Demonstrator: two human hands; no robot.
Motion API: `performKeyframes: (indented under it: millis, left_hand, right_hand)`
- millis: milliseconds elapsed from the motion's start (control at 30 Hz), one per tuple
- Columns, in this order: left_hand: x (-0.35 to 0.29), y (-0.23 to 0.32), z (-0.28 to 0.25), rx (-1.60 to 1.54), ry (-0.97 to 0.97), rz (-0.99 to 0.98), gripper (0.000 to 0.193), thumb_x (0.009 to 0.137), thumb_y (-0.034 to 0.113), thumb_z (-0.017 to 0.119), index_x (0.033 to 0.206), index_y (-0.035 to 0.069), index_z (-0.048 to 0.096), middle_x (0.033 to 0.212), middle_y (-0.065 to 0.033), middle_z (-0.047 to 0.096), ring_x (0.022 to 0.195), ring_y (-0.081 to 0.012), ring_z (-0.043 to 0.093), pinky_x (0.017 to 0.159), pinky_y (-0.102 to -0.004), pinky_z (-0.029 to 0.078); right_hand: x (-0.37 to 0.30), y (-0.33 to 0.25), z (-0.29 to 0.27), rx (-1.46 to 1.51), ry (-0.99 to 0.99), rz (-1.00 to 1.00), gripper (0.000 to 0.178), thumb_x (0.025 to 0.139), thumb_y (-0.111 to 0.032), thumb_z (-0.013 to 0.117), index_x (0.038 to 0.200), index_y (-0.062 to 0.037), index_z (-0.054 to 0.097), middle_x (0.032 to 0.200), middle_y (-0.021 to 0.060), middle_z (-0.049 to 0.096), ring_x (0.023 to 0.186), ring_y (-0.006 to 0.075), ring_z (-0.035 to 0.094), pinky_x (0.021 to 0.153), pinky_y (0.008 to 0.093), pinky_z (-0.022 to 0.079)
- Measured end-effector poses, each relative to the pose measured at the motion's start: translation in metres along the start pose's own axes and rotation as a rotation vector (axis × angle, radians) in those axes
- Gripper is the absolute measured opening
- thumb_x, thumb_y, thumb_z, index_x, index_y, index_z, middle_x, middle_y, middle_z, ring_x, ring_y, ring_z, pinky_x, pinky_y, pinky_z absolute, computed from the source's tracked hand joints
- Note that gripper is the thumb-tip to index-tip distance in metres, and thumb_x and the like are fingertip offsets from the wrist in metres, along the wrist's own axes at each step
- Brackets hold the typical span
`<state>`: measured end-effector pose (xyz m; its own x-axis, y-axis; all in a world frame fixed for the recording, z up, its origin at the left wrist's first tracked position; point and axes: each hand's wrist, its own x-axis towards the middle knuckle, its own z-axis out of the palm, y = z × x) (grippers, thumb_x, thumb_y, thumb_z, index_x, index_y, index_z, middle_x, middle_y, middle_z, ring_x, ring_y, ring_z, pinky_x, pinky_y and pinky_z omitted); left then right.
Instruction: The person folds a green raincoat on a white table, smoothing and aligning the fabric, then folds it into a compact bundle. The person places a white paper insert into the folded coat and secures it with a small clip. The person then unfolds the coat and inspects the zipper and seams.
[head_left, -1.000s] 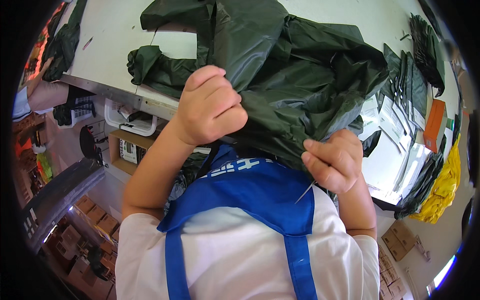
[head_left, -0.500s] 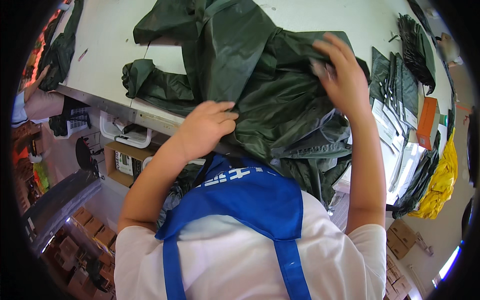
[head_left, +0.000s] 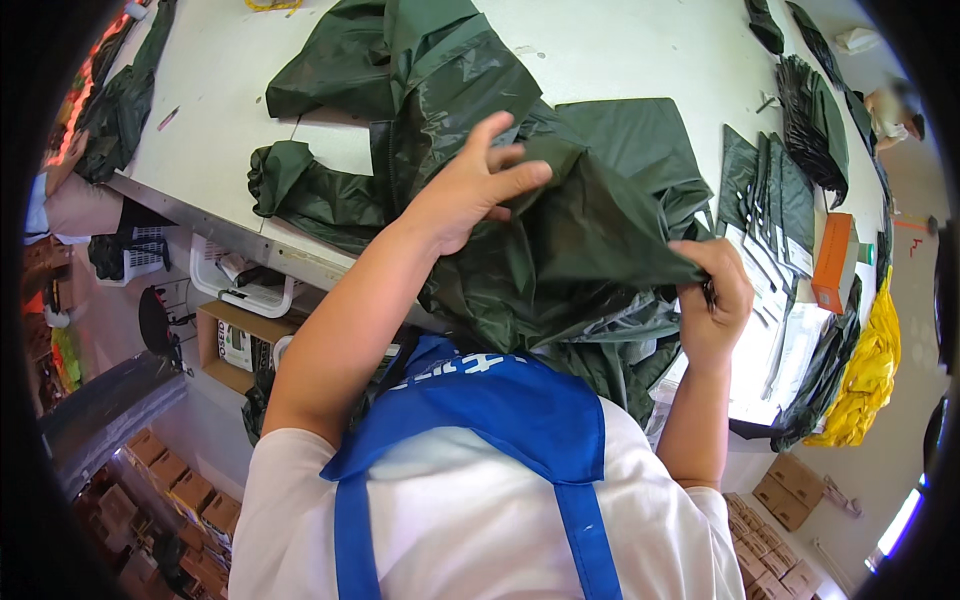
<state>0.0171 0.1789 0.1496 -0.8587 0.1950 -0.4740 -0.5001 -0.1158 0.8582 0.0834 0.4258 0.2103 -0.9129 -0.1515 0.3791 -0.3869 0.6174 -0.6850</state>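
Closest in, the blue apron over a white shirt blocked the tabletop's near edge. The right hand had a clenched grip on a fold of the dark green raincoat, thin, shiny, crinkly stuff heaped at the near side of the white tabletop. The left hand lay on it, fingers spread, grip released. Further right: one orange box, one yellow garment, partly cut off.

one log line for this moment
left hand: open, flat on dark green raincoat | right hand: pinching its edge | white table
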Motion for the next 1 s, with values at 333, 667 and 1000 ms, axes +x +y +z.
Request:
performKeyframes:
  millis: [333, 667, 1000]
  left_hand:
    - [-0.022, 0.024, 0.017, 0.189, -0.084, 0.429, 0.023, 0.089, 0.004, 0.06, 0.111, 0.004, 0.056, 0.084, 0.0001, 0.061, 0.077, -0.0045, 0.055, 0.071, -0.0198, 0.046]
    - [-0.062, 0.049, 0.016, 0.929, -0.076, 1.128, 0.045, 0.074, -0.003, 0.059, 0.117, 0.011, 0.059, 0.106, -0.0104, 0.059, 0.101, -0.0223, 0.058, 0.089, -0.0333, 0.045]
    - [-0.058, 0.036, 0.024, 0.19, -0.619, 0.152, 0.009, 0.09, 0.007, 0.057, 0.096, 0.001, 0.059, 0.083, 0.0036, 0.059, 0.079, -0.002, 0.053, 0.069, -0.0187, 0.043]
  right_hand:
    - [-0.034, -0.012, -0.002, 0.176, 0.456, 0.162, 0.037, 0.081, 0.009, 0.056, 0.117, 0.0015, 0.056, 0.101, 0.0055, 0.065, 0.059, 0.0014, 0.039, 0.056, 0.0159, 0.035]
    - [-0.002, -0.032, 0.001, 0.343, -0.334, 0.225, 0.011, 0.072, 0.007, 0.052, 0.081, 0.0036, 0.056, 0.067, 0.0043, 0.047, 0.059, 0.0117, 0.041, 0.052, 0.0265, 0.032]
    - [-0.013, -0.055, -0.002, 0.025, 0.09, 0.072, 0.023, 0.069, -0.002, 0.075, 0.088, -0.0017, 0.062, 0.081, 0.006, 0.057, 0.066, 0.0142, 0.05, 0.055, 0.0236, 0.038]
